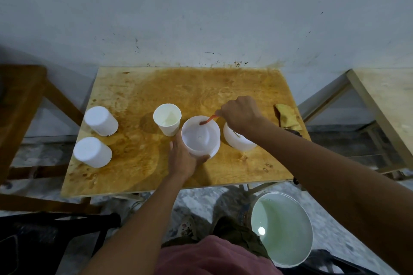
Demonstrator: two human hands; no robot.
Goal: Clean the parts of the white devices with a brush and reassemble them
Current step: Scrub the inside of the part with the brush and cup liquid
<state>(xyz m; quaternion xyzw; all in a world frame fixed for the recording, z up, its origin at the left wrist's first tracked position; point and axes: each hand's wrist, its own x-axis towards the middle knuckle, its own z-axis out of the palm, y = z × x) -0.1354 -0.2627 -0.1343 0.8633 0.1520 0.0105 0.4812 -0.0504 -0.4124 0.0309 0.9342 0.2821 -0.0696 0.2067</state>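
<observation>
My left hand (183, 158) grips the near side of a white open-topped device part (200, 135) standing mid-table. My right hand (240, 113) holds an orange brush (207, 120) whose tip dips inside that part at its far rim. Another white part (238, 140) sits just right of it, partly hidden under my right forearm. A white cup-shaped part (167, 121) stands to the left. Two whole white devices (101, 120) (92, 152) stand at the table's left side.
The stained wooden table (138, 96) stands against a grey wall. A yellow-brown cloth (287, 117) lies at its right edge. A white bucket of pale liquid (281, 227) stands on the floor at lower right. Wooden frames flank the table on both sides.
</observation>
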